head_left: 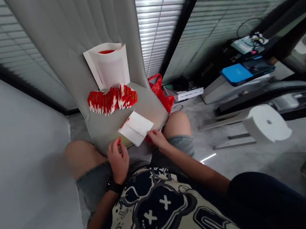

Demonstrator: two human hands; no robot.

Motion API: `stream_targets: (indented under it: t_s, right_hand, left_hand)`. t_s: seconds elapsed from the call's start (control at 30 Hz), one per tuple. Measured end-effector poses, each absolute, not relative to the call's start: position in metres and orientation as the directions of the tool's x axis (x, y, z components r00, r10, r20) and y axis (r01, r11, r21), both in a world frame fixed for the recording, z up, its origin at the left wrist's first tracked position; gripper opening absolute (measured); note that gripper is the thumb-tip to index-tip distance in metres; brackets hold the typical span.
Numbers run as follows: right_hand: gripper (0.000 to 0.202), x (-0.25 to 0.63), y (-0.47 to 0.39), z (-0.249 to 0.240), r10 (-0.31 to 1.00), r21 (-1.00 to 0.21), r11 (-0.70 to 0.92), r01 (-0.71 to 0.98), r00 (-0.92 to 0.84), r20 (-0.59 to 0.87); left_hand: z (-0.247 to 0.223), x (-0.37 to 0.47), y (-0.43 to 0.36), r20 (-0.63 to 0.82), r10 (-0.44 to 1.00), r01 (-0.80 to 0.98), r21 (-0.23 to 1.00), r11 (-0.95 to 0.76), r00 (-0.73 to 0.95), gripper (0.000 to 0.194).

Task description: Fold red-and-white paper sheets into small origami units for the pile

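Right grip (157, 137) on white paper (137, 127) over grey chair (105, 127), blinds (164, 0) beyond.

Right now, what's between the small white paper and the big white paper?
In the head view, a row of red papers lies on the seat between the small paper and the big paper.

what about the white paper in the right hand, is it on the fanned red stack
No, the white paper is held in the right hand, and grey seat shows between it and the fanned red stack.
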State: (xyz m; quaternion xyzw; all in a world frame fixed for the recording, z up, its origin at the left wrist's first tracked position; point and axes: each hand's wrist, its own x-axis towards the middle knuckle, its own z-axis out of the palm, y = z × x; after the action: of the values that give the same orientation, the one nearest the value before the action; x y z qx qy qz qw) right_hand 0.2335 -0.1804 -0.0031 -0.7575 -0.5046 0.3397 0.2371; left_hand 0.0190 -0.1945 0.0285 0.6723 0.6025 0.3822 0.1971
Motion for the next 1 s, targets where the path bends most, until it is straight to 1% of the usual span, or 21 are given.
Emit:
stream_targets:
  t_s: [0.03,0.1,0.17,0.23,0.3,0.37,0.43,0.63,0.7,0.8,0.87,1.0]
  right_hand:
    - [0.03,0.224,-0.193,-0.005,0.925,-0.72,-0.377,0.583,0.204,-0.319]
    - [0.026,0.213,-0.213,-0.008,0.919,-0.749,-0.375,0.546,0.113,-0.377]
    - [0.023,0.212,-0.225,-0.007,0.929,-0.759,-0.343,0.553,0.083,-0.36]
    - [0.023,0.217,-0.23,-0.004,0.965,-0.757,-0.248,0.605,0.084,-0.249]
    - [0.024,0.222,-0.229,-0.001,0.994,-0.735,-0.104,0.67,0.044,-0.101]
    - [0.026,0.222,-0.225,0.001,0.999,-0.702,0.024,0.711,-0.036,-0.003]
    - [0.029,0.218,-0.22,0.002,0.994,-0.666,0.1,0.739,-0.106,0.031]
    - [0.045,0.205,-0.209,-0.001,0.963,-0.468,0.256,0.846,-0.266,0.045]
    - [0.054,0.204,-0.207,-0.004,0.941,-0.418,0.324,0.849,-0.336,0.046]
    - [0.069,0.202,-0.204,-0.014,0.904,-0.375,0.416,0.829,-0.421,0.072]
    - [0.065,0.2,-0.202,-0.021,0.896,-0.361,0.44,0.822,-0.429,0.114]
    - [0.042,0.201,-0.192,-0.027,0.894,-0.366,0.449,0.815,-0.405,0.193]
  left_hand:
    - [0.03,0.017,-0.197,0.293,0.956,0.685,0.695,-0.221,0.011,0.029]
    - [0.031,0.013,-0.201,0.307,0.941,0.725,0.614,-0.311,0.144,0.03]
    - [0.03,0.009,-0.199,0.271,0.909,0.755,0.509,-0.413,0.315,0.037]
    - [0.027,0.004,-0.192,0.202,0.868,0.772,0.398,-0.496,0.453,0.055]
    - [0.023,-0.003,-0.181,0.125,0.823,0.768,0.306,-0.563,0.554,0.068]
    - [0.018,-0.01,-0.171,0.058,0.776,0.744,0.246,-0.621,0.628,0.069]
    - [0.014,-0.016,-0.164,0.012,0.749,0.731,0.21,-0.649,0.662,0.066]
    - [0.009,-0.019,-0.163,-0.017,0.735,0.725,0.182,-0.664,0.677,0.053]
    - [0.008,-0.017,-0.164,-0.013,0.735,0.725,0.182,-0.665,0.678,0.05]
    - [0.006,-0.013,-0.166,0.014,0.743,0.727,0.196,-0.658,0.669,0.044]
    - [0.006,-0.009,-0.168,0.044,0.749,0.726,0.212,-0.654,0.661,0.039]
    - [0.006,-0.003,-0.171,0.095,0.774,0.735,0.261,-0.626,0.625,0.032]
